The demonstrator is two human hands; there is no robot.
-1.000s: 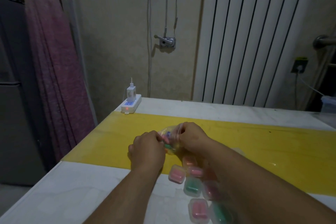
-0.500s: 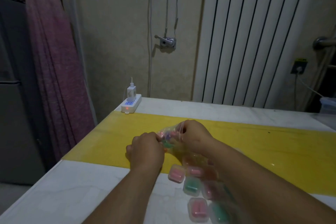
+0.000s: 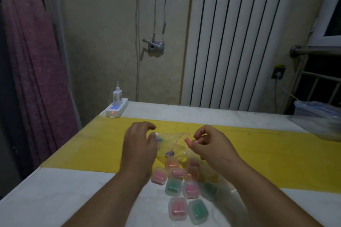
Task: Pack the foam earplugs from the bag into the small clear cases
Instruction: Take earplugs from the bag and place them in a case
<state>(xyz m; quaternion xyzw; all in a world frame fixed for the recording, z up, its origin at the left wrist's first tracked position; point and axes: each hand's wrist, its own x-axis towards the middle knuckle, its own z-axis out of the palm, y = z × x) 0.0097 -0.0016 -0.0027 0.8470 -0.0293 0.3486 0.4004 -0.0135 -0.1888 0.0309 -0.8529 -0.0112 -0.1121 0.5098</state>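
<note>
A clear plastic bag [image 3: 170,142] with a few coloured earplugs inside lies on the yellow strip between my hands. My right hand [image 3: 210,143] pinches a pink foam earplug [image 3: 188,142] just right of the bag's mouth. Hovering at the bag's left side, my left hand [image 3: 139,143] has loosely bent fingers and holds nothing that I can see. Several small clear cases [image 3: 178,186] filled with pink or green earplugs lie in a cluster on the white table, just in front of the bag.
The table [image 3: 55,199] is white with a yellow strip [image 3: 92,145] across it. A power strip with a charger [image 3: 117,108] sits at the back left corner. A clear container [image 3: 319,114] stands at the far right edge. A curtain hangs on the left.
My hands have parted from the bag. The right hand has drawn out a pink earplug and moved right; the left hand has let go of the bag and opened.
</note>
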